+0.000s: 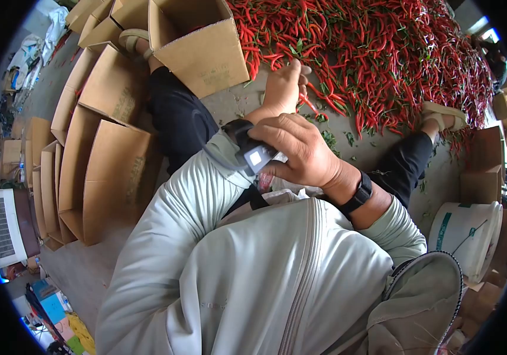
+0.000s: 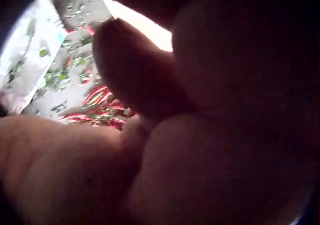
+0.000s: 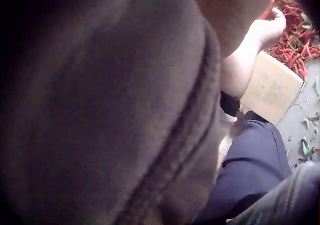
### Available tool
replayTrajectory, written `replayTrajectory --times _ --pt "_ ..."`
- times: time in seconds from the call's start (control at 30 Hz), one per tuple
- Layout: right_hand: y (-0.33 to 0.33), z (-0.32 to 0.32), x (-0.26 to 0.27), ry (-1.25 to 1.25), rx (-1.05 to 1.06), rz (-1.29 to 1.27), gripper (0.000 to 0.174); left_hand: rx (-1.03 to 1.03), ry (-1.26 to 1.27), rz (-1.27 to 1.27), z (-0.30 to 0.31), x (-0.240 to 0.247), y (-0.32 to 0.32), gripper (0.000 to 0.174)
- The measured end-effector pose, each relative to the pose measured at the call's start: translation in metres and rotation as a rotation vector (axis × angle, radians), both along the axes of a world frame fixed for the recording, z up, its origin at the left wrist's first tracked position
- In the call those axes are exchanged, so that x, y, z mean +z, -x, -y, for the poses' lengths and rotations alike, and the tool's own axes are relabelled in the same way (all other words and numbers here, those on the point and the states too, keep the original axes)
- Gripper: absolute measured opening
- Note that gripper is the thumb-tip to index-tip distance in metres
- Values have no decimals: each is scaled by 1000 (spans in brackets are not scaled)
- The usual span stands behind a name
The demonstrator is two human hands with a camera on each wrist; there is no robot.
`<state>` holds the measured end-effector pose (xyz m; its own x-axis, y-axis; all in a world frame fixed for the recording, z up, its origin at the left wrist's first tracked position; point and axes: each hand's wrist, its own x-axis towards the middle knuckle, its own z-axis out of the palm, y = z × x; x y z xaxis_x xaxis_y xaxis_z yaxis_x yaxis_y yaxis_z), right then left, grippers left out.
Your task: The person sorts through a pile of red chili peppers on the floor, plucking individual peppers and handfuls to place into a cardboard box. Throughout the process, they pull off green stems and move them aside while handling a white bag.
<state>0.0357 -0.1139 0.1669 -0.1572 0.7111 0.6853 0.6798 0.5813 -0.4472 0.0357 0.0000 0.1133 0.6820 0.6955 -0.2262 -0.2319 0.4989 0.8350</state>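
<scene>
In the head view my right hand point(image 1: 303, 145) grips a small dark wrist camera point(image 1: 256, 155), its fingers over the top and thumb below. A black strap point(image 1: 238, 129) fixes that camera to my left wrist, at the end of the pale sleeve. Beyond it my left hand point(image 1: 283, 89) reaches forward with loosely bent fingers, holding nothing, near the edge of a pile of red chilies point(image 1: 360, 59). Dark, close skin point(image 2: 210, 85) fills most of the left wrist view. The right wrist view shows the left hand point(image 3: 267, 30) beside the chilies, with dark fabric point(image 3: 100, 110) covering much of the frame.
An open cardboard box point(image 1: 200, 53) stands left of my left hand. More open boxes point(image 1: 114, 171) line the left side. A white bucket point(image 1: 466, 236) is at the right. Loose leaves lie on the grey floor point(image 1: 348, 145) between my spread legs.
</scene>
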Motion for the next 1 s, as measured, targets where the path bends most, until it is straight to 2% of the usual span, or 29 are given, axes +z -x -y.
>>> replayTrajectory --times 0.17,0.2,0.27,0.3,0.37,0.5,0.57,0.6,0.67,0.7,0.73,0.77,0.8,0.93,1.0 --pt "0 8 11 165 -43 -106 52 -171 -869 -341 11 -2 2 29" --pt "0 9 13 193 -53 -109 52 -176 -876 -341 10 -4 3 29" --pt "1 11 14 215 -68 -114 51 -221 -1204 -420 7 -8 5 28" --pt "1 11 12 219 -85 -126 50 -224 -1210 -419 4 -10 5 28" --pt "1 11 11 213 -102 -137 50 -331 -1442 -496 -5 -11 5 26" --pt "1 15 13 106 -98 -130 47 -448 -1621 -527 -8 1 7 25" --pt "1 16 16 85 -107 -126 47 -720 -1953 -587 -18 -14 -1 23" --pt "1 16 17 32 -99 -59 48 -722 -1957 -586 -16 -14 0 23" --pt "-1 17 20 -26 -94 9 49 -646 -2241 -439 -11 -14 0 21" --pt "-3 17 22 -15 -81 41 50 -647 -2244 -437 -17 -48 -6 21" --pt "-4 18 25 -5 -68 73 51 -635 -1653 71 -29 -115 -18 27" --pt "-6 18 28 -7 -72 74 51 -571 -1012 489 -33 -145 -24 33" --pt "-7 19 32 66 -71 87 51 -576 -1009 490 -44 -125 27 33" --pt "-7 23 36 176 -72 36 49 -392 -1069 42 0 -34 35 24" --pt "-7 24 40 86 -111 -21 47 -292 -1090 -181 17 14 30 19"
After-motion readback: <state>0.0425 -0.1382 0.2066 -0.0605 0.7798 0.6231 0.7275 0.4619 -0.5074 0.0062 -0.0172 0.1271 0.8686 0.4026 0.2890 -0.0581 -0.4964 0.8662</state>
